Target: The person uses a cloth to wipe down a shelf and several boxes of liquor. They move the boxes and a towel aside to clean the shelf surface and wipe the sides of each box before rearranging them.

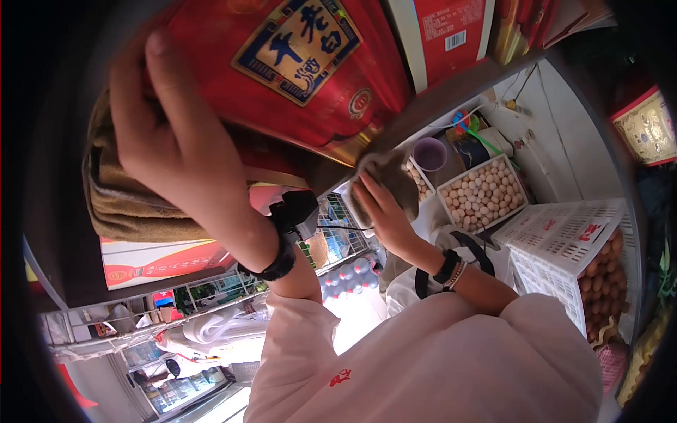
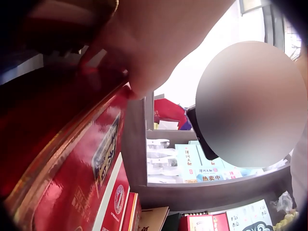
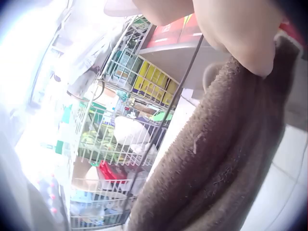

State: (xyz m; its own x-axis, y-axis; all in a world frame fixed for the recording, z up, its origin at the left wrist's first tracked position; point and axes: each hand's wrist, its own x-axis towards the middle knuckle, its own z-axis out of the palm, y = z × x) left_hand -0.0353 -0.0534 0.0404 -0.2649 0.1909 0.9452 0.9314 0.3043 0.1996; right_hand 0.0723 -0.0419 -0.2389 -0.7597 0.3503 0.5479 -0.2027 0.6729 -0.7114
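In the head view, my left hand (image 1: 187, 151) grips the left end of a large red box (image 1: 282, 77) with a blue and gold label, one finger lying along its side. The left wrist view has that hand (image 2: 149, 43) at the edge of the red box (image 2: 72, 187). My right hand (image 1: 388, 218) holds a brown cloth (image 1: 398, 183) near the box's lower right corner. From the right wrist, its fingers (image 3: 240, 38) grip the cloth (image 3: 211, 159), which hangs down in folds. Thicker brown fabric (image 1: 134, 204) lies beneath my left hand.
Egg trays (image 1: 483, 194), a purple cup (image 1: 429, 154) and a white crate (image 1: 557, 240) of eggs stand to the right. More boxes (image 1: 451, 35) line the shelf. Wire racks (image 3: 115, 163) and a dark cable (image 3: 163, 120) are beside the cloth.
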